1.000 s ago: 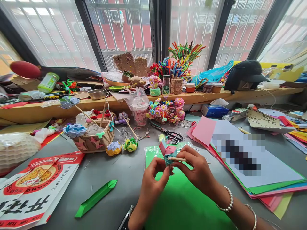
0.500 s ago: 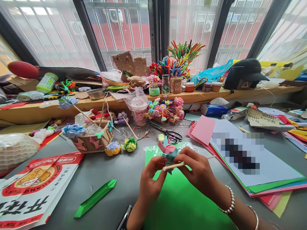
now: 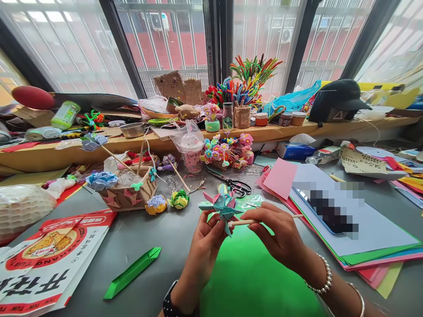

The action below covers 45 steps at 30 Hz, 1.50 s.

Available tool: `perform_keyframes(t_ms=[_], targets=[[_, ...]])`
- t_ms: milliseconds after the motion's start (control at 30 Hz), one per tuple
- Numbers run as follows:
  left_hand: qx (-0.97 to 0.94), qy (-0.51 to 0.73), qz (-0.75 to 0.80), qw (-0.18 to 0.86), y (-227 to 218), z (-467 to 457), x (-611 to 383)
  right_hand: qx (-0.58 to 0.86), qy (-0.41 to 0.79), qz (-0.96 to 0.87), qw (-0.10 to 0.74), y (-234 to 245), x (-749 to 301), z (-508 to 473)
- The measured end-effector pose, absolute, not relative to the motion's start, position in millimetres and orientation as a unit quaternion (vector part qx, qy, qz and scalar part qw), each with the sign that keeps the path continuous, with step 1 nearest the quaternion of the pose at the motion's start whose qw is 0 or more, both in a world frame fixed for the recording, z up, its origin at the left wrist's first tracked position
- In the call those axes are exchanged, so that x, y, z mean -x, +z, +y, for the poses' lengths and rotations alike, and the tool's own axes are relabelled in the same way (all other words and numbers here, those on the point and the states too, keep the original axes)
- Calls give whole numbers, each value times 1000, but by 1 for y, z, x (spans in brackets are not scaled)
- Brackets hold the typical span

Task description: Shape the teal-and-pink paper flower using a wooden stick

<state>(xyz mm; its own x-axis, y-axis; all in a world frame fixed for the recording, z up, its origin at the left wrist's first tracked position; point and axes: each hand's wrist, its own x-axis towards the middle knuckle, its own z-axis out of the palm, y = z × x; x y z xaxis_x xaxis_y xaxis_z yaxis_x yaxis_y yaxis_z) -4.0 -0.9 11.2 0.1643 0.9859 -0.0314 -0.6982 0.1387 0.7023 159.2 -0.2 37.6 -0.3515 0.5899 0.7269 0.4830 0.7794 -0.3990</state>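
My left hand (image 3: 206, 244) is closed on a folded paper flower (image 3: 224, 207) with pink petals and pointed teal parts. My right hand (image 3: 276, 226) pinches a thin wooden stick (image 3: 246, 222), whose whitish tip is up against the flower's teal side; whether it is stuck there I cannot tell. Both hands are above a bright green sheet (image 3: 254, 273). Just beyond the flower, black-handled scissors (image 3: 239, 187) lie on the grey table. To the left lies a folded green paper strip (image 3: 132, 273).
Two paper flowers (image 3: 179, 200) sit beside a cardboard basket (image 3: 122, 198). A stack of coloured paper (image 3: 373, 237) with a phone (image 3: 324, 209) on it lies at right. A red and white food bag (image 3: 53, 259) is at left, a plastic cup (image 3: 192, 156) behind.
The flower has turned so that its teal points face me. My left hand has shifted slightly, and the stick's tip has moved right, up to the flower's teal side.
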Motion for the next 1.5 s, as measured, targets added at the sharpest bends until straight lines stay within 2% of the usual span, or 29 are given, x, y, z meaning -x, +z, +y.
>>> perform_keyframes(t_ms=[267, 500, 667, 833, 1067, 1233, 1500], targets=[[-262, 563, 255, 741, 9, -1, 7, 395, 53, -814, 422, 31, -161, 6], [-298, 540, 257, 744, 9, -4, 4, 345, 78, -801, 484, 32, -157, 4], [-304, 530, 255, 750, 12, -5, 1, 345, 53, -777, 524, 30, -152, 1], [-299, 530, 258, 751, 13, -6, -1, 357, 61, -782, 506, 27, -152, 2], [-248, 526, 278, 765, 5, -2, 1, 365, 138, -769, 506, 26, -155, 6], [-249, 469, 291, 796, 2, 2, 6, 401, 206, -773, 447, 28, -157, 10], [-266, 433, 302, 807, 1, 4, 9, 444, 199, -760, 432, 28, -155, 11]])
